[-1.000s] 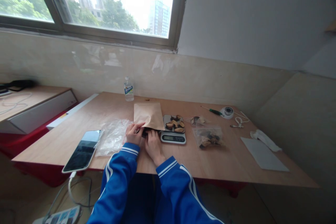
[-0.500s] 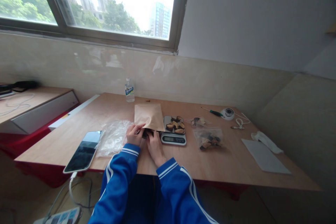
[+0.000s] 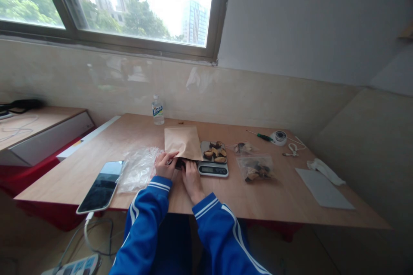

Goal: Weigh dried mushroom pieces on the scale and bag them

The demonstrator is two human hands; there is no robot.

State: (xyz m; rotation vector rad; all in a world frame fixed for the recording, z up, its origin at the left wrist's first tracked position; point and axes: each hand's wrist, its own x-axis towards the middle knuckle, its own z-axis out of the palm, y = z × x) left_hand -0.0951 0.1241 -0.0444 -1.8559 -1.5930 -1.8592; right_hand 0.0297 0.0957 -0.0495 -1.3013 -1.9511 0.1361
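A brown kraft paper bag (image 3: 182, 139) lies on the table with its mouth towards me. My left hand (image 3: 165, 165) pinches the left part of the bag's mouth edge, thumb and fingers closed on it. My right hand (image 3: 192, 178) rests at the right part of the mouth, its fingertips hidden under the paper edge. A dark gap shows between the hands; what lies inside cannot be made out. Close on the right stands a small digital scale (image 3: 213, 169), with several dried, brown, mushroom-like pieces (image 3: 214, 152) on its plate.
Right of the scale lie a zip bag of dark dried pieces (image 3: 255, 169) and a smaller zip bag (image 3: 243, 148). Clear plastic bags (image 3: 138, 169) and a phone (image 3: 100, 187) are left. Behind stand a bottle (image 3: 158, 111), a green-handled screwdriver (image 3: 264, 137) and a white camera (image 3: 278, 138).
My right hand's fingers have moved slightly further under the bag's mouth edge. The left hand keeps its pinch. The whole view has shifted slightly.
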